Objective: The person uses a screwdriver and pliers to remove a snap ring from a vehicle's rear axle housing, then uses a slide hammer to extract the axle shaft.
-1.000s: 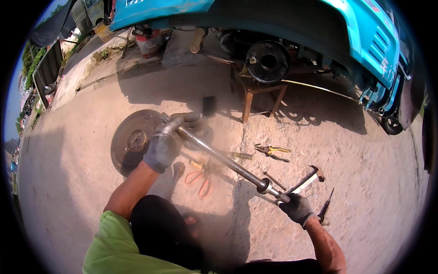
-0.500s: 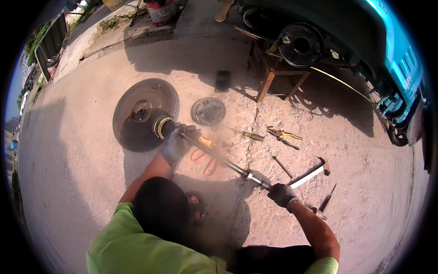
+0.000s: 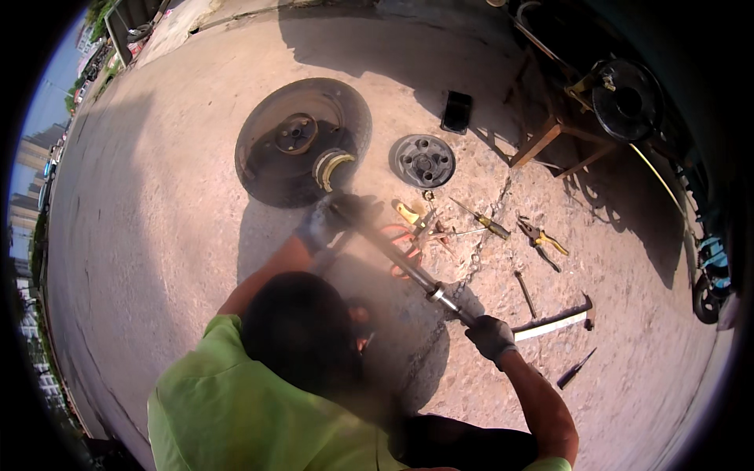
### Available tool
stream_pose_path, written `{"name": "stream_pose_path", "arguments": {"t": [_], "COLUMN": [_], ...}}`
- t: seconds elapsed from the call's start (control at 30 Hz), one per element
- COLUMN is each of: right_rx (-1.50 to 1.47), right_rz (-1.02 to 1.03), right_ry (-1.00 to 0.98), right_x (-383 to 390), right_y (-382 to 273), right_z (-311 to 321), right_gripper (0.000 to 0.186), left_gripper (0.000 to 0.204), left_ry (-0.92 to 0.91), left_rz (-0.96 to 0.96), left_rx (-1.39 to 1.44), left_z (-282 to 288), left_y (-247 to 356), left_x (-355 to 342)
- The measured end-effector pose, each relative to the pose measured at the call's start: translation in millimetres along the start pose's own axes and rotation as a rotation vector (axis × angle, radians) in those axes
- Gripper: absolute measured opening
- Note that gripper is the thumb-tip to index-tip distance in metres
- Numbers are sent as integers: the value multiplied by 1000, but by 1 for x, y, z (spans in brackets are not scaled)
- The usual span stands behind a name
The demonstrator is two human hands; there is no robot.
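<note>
Metal shaft [image 3: 399,261] has shifted lower against the dark disc [image 3: 294,135], upper left, since the earlier frame; it slants across mid-frame. Left hand [image 3: 334,220], hazed, wraps its upper part; right hand [image 3: 491,337] clenches its lower end, near the hammer [image 3: 554,323]. Pliers [image 3: 540,237] noted, centre right.

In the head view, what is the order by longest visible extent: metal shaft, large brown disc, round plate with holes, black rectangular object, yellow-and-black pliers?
1. Metal shaft
2. Large brown disc
3. Round plate with holes and yellow-and-black pliers: too alike to rank
4. Black rectangular object
</note>
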State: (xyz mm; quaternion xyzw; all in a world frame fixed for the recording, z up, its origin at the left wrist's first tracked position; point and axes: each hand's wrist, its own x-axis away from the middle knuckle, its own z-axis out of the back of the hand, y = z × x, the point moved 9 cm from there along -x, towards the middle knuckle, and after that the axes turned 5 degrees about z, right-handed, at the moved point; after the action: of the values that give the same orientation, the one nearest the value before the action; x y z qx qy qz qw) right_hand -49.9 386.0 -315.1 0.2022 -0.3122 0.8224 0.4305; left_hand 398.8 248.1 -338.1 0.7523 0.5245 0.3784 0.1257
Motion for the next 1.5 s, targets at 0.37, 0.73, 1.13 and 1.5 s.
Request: {"name": "stream_pose_path", "arguments": {"t": [0.37,0.73,1.13,1.5], "right_rx": [-169,-494,-383,-622], "right_rz": [81,49,170,72], "right_ry": [116,491,703,446], "right_x": [-100,-145,-130,-113], "right_y": [-81,-74,-86,-63], "right_z": [44,30,28,14], "right_gripper": [27,30,39,24], "left_gripper": [69,51,63,96], "left_ry": [251,689,-47,-444], "left_rz": [162,71,-61,-537], "left_rx": [-234,-1332,-1290,-1867], "left_z": [61,47,-165,-536], "left_y": [103,132,53,7], "left_x": [24,31,16,-10]}}
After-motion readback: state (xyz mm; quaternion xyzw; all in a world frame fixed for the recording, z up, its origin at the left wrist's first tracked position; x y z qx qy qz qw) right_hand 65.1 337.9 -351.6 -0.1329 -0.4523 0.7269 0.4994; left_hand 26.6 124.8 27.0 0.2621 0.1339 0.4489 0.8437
